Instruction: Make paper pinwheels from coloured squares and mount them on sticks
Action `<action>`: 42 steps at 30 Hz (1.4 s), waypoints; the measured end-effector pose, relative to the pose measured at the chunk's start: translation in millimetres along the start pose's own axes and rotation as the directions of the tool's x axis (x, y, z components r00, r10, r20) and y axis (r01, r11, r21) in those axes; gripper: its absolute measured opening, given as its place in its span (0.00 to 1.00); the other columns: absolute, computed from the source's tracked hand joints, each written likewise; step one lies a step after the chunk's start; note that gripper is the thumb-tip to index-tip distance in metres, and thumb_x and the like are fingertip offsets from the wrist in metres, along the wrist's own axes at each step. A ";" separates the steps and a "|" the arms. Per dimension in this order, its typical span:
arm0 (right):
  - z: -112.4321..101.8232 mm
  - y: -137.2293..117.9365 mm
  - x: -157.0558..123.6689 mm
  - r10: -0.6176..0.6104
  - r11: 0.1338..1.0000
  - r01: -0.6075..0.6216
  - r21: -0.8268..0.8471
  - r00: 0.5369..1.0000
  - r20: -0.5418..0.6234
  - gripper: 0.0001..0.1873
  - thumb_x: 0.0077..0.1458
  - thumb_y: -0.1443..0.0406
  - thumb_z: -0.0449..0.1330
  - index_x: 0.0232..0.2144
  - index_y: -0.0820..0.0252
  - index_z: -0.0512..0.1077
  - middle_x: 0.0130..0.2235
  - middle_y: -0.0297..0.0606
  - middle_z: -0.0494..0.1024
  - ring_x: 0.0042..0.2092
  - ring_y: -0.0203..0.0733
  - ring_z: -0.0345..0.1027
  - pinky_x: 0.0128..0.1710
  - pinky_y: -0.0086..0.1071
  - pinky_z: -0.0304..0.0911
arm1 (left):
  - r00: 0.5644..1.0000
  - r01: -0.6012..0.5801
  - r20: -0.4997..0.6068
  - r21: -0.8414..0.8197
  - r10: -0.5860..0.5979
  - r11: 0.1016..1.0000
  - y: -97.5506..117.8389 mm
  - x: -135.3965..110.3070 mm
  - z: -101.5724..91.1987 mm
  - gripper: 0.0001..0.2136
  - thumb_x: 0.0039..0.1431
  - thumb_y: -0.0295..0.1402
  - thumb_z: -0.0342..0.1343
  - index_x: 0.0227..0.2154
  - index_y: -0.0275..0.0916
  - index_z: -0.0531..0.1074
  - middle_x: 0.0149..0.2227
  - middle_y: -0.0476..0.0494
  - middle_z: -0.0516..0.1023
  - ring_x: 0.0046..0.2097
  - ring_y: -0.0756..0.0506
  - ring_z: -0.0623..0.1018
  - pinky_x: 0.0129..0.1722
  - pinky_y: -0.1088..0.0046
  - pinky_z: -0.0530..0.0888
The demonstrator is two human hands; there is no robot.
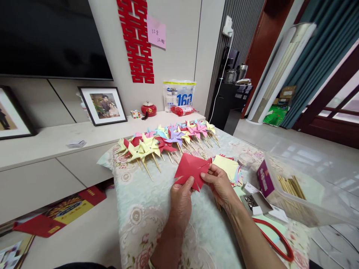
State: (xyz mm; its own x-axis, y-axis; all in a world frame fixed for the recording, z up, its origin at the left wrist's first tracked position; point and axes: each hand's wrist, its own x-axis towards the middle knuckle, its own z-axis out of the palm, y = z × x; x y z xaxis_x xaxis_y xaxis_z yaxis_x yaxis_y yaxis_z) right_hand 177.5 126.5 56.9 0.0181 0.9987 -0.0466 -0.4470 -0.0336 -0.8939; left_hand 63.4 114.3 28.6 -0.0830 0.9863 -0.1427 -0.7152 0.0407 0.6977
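A square of red paper [190, 168], slit in from its corners, is held above the table between both hands. My left hand [181, 198] pinches its near edge, thumb on top. At the right corner, my right hand [220, 183] grips the sheet between thumb and fingers. Just beyond the right hand lies a stack of coloured paper squares [227, 166], pale yellow on top. Finished paper pinwheels [175, 136] on wooden sticks lie in rows along the far side of the table. A stick end shows under my right hand.
On the right stand a clear plastic bin [314, 201] with wooden sticks [291, 186], a small open box of metal pins [250, 201] and a round clear container [246, 160]. A red loop handle [276, 239] lies at the near right. Behind the floral tablecloth [151, 224] runs a white cabinet [53, 144].
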 end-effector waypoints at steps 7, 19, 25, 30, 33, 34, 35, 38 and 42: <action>-2.5 -0.4 1.0 -0.009 1.000 0.009 -0.028 1.000 0.013 0.19 0.32 0.65 0.78 0.31 0.58 0.81 0.32 0.35 0.84 0.32 0.38 0.74 0.37 0.31 0.67 | 0.999 0.033 0.003 -0.077 -0.033 0.996 0.2 0.0 2.3 0.12 0.39 0.32 0.73 0.29 0.36 0.79 0.33 0.43 0.84 0.38 0.42 0.81 0.41 0.67 0.75; -20.1 9.4 11.2 -0.286 0.929 0.255 -0.267 0.954 -0.084 0.09 0.44 0.62 0.71 0.31 0.55 0.80 0.33 0.33 0.82 0.35 0.43 0.69 0.37 0.35 0.64 | 0.972 0.158 -0.201 0.158 -0.125 0.975 -2.8 0.9 -7.4 0.19 0.42 0.30 0.70 0.39 0.32 0.74 0.31 0.44 0.79 0.28 0.49 0.77 0.31 0.72 0.72; -11.0 5.4 4.3 -0.138 0.959 0.140 -0.247 0.990 0.026 0.11 0.39 0.61 0.73 0.27 0.57 0.79 0.28 0.34 0.80 0.30 0.42 0.70 0.34 0.35 0.64 | 0.932 -0.024 -0.347 0.228 0.104 0.973 8.8 12.7 -17.2 0.19 0.46 0.31 0.65 0.43 0.36 0.74 0.42 0.39 0.81 0.41 0.44 0.80 0.36 0.72 0.74; -7.1 -2.4 -1.7 0.102 0.989 -0.092 -0.120 0.991 0.085 0.17 0.35 0.63 0.76 0.31 0.59 0.80 0.29 0.35 0.82 0.31 0.39 0.73 0.37 0.32 0.66 | 0.956 0.065 -0.293 0.127 -0.025 0.990 30.2 11.0 -15.1 0.19 0.56 0.48 0.57 0.37 0.34 0.78 0.39 0.36 0.83 0.42 0.40 0.82 0.36 0.68 0.76; -9.5 -3.9 -0.7 0.091 0.990 -0.084 -0.115 0.994 0.060 0.18 0.33 0.64 0.77 0.30 0.59 0.80 0.29 0.35 0.82 0.31 0.38 0.73 0.36 0.31 0.66 | 0.986 0.102 -0.140 0.114 -0.086 0.988 33.5 5.8 -10.1 0.19 0.52 0.49 0.62 0.34 0.34 0.77 0.31 0.38 0.83 0.37 0.39 0.82 0.36 0.66 0.77; -10.3 -3.6 -0.1 0.080 0.990 -0.073 -0.121 0.996 0.048 0.17 0.33 0.64 0.77 0.30 0.59 0.80 0.29 0.35 0.82 0.31 0.38 0.73 0.36 0.31 0.66 | 0.993 0.089 -0.087 0.126 -0.079 0.988 32.5 4.4 -9.0 0.18 0.49 0.46 0.66 0.33 0.35 0.77 0.30 0.40 0.83 0.37 0.39 0.82 0.36 0.66 0.77; -10.8 -3.0 0.4 0.070 0.990 -0.065 -0.127 0.997 0.036 0.17 0.33 0.64 0.77 0.30 0.59 0.80 0.29 0.35 0.82 0.31 0.38 0.72 0.36 0.31 0.66 | 0.997 0.076 -0.041 0.138 -0.071 0.988 30.8 3.3 -8.4 0.17 0.46 0.43 0.68 0.33 0.35 0.77 0.30 0.41 0.83 0.36 0.40 0.83 0.36 0.67 0.77; -11.2 -0.8 1.2 0.057 0.988 -0.053 -0.144 0.998 0.023 0.16 0.33 0.63 0.76 0.30 0.58 0.80 0.29 0.35 0.82 0.31 0.39 0.72 0.36 0.33 0.67 | 0.997 0.074 0.013 0.148 -0.077 0.986 24.4 1.9 -8.9 0.18 0.41 0.36 0.72 0.35 0.34 0.77 0.29 0.43 0.84 0.34 0.40 0.83 0.38 0.66 0.76; -11.3 1.0 1.2 0.052 0.986 -0.044 -0.159 0.997 0.050 0.17 0.35 0.62 0.76 0.31 0.58 0.80 0.31 0.37 0.83 0.32 0.40 0.72 0.37 0.34 0.67 | 0.993 0.113 0.016 0.098 -0.115 0.989 19.3 2.2 -11.5 0.20 0.39 0.34 0.73 0.37 0.33 0.78 0.32 0.39 0.85 0.36 0.39 0.83 0.40 0.64 0.76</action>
State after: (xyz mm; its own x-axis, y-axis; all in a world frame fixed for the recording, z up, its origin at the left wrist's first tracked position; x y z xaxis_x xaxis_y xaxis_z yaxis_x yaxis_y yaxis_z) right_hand 187.2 127.3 50.9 -0.0499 0.9962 -0.0708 -0.2995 -0.0826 -0.9505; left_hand 41.4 115.4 33.7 0.0110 0.9774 -0.2109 -0.6484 0.1675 0.7426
